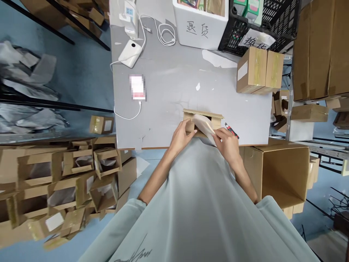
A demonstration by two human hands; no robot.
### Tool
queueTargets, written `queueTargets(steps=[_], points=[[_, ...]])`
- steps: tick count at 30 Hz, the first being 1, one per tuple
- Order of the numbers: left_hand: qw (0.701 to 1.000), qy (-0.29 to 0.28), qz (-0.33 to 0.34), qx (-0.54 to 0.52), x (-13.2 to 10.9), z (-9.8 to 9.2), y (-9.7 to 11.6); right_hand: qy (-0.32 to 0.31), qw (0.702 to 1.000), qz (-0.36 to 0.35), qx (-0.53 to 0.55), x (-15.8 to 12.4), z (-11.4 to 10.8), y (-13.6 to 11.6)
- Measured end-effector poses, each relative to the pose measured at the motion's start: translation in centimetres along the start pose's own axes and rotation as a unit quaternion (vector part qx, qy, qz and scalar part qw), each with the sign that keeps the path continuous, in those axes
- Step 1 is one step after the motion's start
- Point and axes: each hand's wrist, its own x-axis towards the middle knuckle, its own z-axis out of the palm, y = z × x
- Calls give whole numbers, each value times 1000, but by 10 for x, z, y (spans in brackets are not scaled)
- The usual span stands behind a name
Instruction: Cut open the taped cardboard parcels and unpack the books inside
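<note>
A small opened cardboard box sits near the table's front edge, flaps up, just ahead of my body. My left hand grips its left side, with thumb and fingers around a flap. In my right hand the fingers pinch the lower right end of a thin whitish sheet, which slants up across the box opening. Whether the sheet is paper or soft wrapping, I cannot tell. It hides most of the box's inside. Just right of the box lies a red and black box cutter.
Two taped cartons stand at the table's right. Behind are a white bin and a black crate. A power bank and cables lie left. Opened boxes crowd the floor at left; a big open carton stands right.
</note>
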Motion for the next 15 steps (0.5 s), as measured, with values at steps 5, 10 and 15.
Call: queueTargets(steps=[5, 10, 15], points=[[997, 28, 27, -65, 2, -4, 10, 42, 980, 1, 196, -9, -45, 17], [986, 34, 15, -163, 1, -8, 33, 12, 952, 31, 306, -2, -59, 38], [967, 121, -33, -221, 2, -12, 53, 11, 937, 75, 342, 7, -46, 49]])
